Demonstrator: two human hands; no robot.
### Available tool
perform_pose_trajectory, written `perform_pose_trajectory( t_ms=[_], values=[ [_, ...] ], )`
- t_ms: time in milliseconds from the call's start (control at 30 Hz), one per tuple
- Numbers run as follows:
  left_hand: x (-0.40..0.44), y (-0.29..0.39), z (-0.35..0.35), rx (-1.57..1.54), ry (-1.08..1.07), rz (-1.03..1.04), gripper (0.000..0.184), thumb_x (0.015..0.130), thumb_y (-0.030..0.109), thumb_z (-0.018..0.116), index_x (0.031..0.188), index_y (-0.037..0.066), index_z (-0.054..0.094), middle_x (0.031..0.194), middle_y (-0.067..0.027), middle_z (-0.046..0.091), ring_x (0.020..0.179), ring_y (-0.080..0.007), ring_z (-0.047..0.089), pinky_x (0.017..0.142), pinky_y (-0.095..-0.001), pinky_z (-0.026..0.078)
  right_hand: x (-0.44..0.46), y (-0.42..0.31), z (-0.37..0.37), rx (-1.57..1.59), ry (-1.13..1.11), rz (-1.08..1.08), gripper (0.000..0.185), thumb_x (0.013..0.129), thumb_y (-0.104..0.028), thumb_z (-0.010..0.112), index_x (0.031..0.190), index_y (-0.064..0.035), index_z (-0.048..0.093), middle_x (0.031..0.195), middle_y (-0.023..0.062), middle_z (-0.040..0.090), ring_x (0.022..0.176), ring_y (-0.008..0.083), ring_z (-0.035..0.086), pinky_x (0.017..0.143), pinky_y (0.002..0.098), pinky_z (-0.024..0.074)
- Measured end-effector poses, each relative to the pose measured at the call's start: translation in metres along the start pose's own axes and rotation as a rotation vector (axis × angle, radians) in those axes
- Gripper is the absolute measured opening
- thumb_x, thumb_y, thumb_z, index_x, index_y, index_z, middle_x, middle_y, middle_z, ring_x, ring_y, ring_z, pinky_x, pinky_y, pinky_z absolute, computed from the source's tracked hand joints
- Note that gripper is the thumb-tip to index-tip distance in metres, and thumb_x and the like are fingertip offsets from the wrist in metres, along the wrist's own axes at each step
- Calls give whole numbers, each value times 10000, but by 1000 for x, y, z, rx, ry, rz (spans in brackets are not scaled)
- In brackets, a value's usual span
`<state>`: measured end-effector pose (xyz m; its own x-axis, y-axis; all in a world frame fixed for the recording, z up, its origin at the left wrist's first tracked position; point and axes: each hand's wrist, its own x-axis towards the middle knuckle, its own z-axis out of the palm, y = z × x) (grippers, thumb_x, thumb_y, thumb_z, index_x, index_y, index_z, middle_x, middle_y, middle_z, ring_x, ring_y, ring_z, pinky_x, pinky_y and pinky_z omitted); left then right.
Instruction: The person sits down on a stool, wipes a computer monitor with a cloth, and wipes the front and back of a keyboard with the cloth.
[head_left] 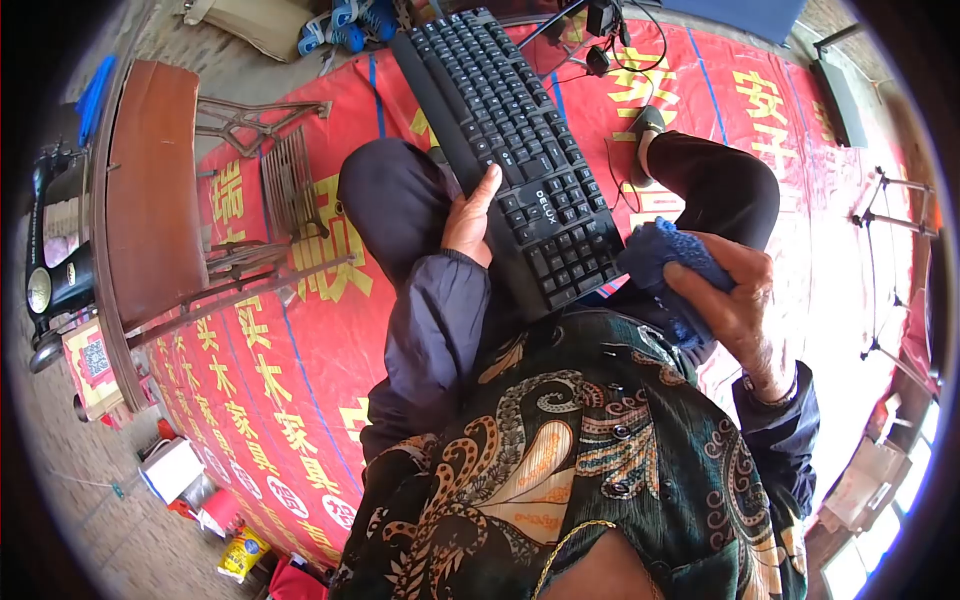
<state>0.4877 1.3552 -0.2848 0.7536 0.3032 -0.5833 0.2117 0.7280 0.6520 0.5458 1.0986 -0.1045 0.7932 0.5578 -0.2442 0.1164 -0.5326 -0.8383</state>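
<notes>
Over the lap, in the head view: a black keyboard (520,165) lies aslant, keys up, with one end close to the patterned top (560,430) and its far end out past the left knee (390,190).
Left hand (468,222): it holds the keyboard by the long edge, thumb on top; the other fingers are mostly hidden, so I cannot tell how tight they are.
Right hand (730,290): it is curled around a bunched blue cloth (662,258), just beside the keyboard; I cannot tell if the two touch.
What could slip: the keyboard, I think — only one hand holds it, so if that thumb slid, the far end could tip and drop to the red sheet (350,340).
What could snag: maybe the blue cloth — it looks fluffy, and a loop could catch on a key and pull it.
How many: one keyboard, one blue cloth, two hands, one red sheet, one yellow packet (243,553) and what look like two blue shoes (375,20).
</notes>
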Motion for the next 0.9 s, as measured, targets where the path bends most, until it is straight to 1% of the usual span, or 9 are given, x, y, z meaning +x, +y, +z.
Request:
perform_pose_trajectory(
  t_ms=[100, 167, 367, 467, 500, 600, 633, 833, 900],
  values=[
    [2, -1, -1, -45, 34, -12, 517, 864, 386, 707, 1238, 56, 568, 1193, -53, 625, 1073, -194, 601, 938, -357, 485, -11, 7, -6, 48, 50, 150, 247, 836, -161, 692, 1007, 17, 683, 716, 85, 660, 663, 103, 605, 639, 276, 485],
    [5, 0, -2, -75, 11, -17, 644, 868, 506, 654, 1309, 59, 515, 1265, -66, 583, 1132, -208, 569, 979, -374, 460, -17, 16, -2, 82, 53, 157, 254, 837, -161, 692, 1015, 20, 683, 725, 84, 663, 672, 97, 604, 643, 275, 488],
    [6, 7, 13, -74, 71, 38, 781, 875, 621, 558, 1405, 65, 416, 1374, -82, 497, 1217, -242, 509, 1029, -405, 418, -15, 23, 12, 280, -118, 136, 271, 884, -135, 666, 1086, 45, 653, 839, 55, 674, 741, 60, 577, 662, 238, 494],
    [11, 2, 12, -74, 95, 63, 775, 878, 634, 540, 1384, 56, 435, 1367, -86, 504, 1206, -246, 517, 1022, -412, 424, -13, 25, 29, 356, -261, 195, 270, 878, -156, 682, 1060, 42, 660, 757, 40, 663, 697, 58, 571, 621, 255, 503],
    [14, 1, 11, -68, 91, 85, 769, 879, 637, 535, 1369, 50, 448, 1361, -89, 507, 1198, -248, 523, 1017, -416, 428, -10, 37, 41, 350, -252, 59, 282, 871, -169, 691, 1057, 41, 657, 710, 63, 653, 672, 58, 569, 599, 271, 500],
    [18, -2, 12, -65, 116, 98, 749, 883, 636, 531, 1330, 37, 479, 1322, -97, 532, 1166, -245, 544, 988, -416, 452, 4, 31, 62, 199, -296, -70, 272, 864, -207, 679, 1054, -13, 663, 741, 154, 660, 653, 197, 643, 643, 334, 506],
    [19, 0, 11, -58, 126, 104, 746, 884, 634, 531, 1330, 37, 480, 1307, -98, 540, 1161, -238, 547, 978, -410, 460, 14, 27, 70, 184, -307, -88, 268, 863, -231, 665, 1027, -20, 665, 756, 182, 656, 670, 299, 647, 654, 372, 499],
    [11, 12, 14, -84, 77, -31, 705, 902, 624, 507, 1309, 49, 495, 1248, -93, 574, 1048, -241, 610, 897, -371, 510, 75, 31, 113, 74, -208, -192, 270, 830, -261, 655, 900, 0, 667, 730, 233, 619, 708, 392, 627, 644, 417, 493],
    [13, 10, 13, -97, 42, 5, 690, 910, 614, 501, 1322, 60, 484, 1261, -94, 567, 1065, -244, 601, 909, -383, 502, 86, 37, 125, 52, -145, -204, 308, 795, -304, 661, 849, -1, 676, 746, 244, 626, 745, 413, 627, 664, 444, 497]
  ],
)
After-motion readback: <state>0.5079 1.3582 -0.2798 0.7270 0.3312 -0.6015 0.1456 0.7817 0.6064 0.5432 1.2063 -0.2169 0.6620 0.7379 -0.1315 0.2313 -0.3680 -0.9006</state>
